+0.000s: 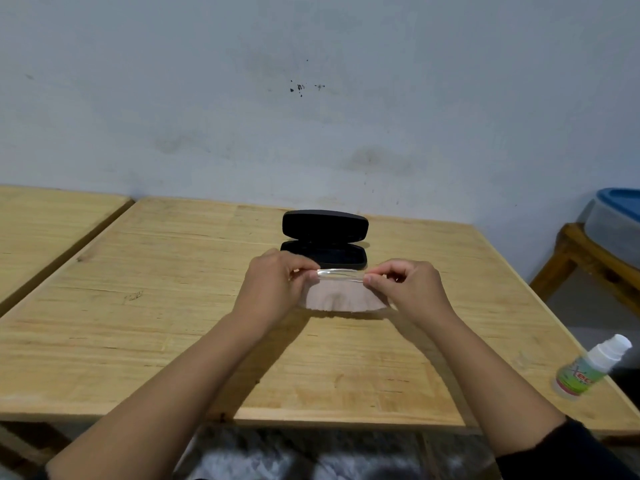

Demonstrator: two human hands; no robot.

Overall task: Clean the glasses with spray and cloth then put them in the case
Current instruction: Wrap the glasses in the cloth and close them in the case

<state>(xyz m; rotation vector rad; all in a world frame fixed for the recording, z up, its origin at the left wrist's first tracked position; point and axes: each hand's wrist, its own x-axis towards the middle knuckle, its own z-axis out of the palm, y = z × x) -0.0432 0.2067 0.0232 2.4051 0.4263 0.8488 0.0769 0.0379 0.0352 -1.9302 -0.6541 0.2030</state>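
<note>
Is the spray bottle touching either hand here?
Apart. The head view shows the spray bottle standing alone at the table's right edge, with bare wood between it and the right hand; the left hand is farther off.

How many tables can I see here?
2: the table the person works at, holding the open case and spray bottle, and a second table at far left, partly out of frame.

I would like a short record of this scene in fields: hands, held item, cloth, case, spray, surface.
left hand: pinches one end of the glasses
right hand: pinches the other end
held item: clear-framed glasses, folded, above the cloth
cloth: pale pinkish cloth, below the glasses
case: black hard case, open, behind the hands
spray: small white-capped spray bottle, near the right edge
surface: light wooden table
</note>
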